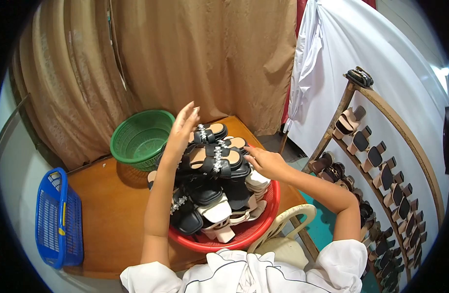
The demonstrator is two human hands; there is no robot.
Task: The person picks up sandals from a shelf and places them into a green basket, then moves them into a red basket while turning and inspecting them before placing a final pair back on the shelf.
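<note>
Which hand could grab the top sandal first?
Probably the right hand: its fingertips rest against the top black rhinestone-strapped sandal on the heap in the round red plastic basin. The left hand is raised, open, above the pile.

Green basket [139,139], blue basket [58,219], wooden shoe rack [380,161], brown curtain [205,53], white plastic chair [288,224]

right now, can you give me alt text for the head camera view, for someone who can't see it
A person's left hand and right hand rest on black sandals with beaded straps, heaped in a red basin on a wooden table. An empty green basket and a blue basket sit to the left; a wooden rack of heeled sandals stands on the right.
</note>
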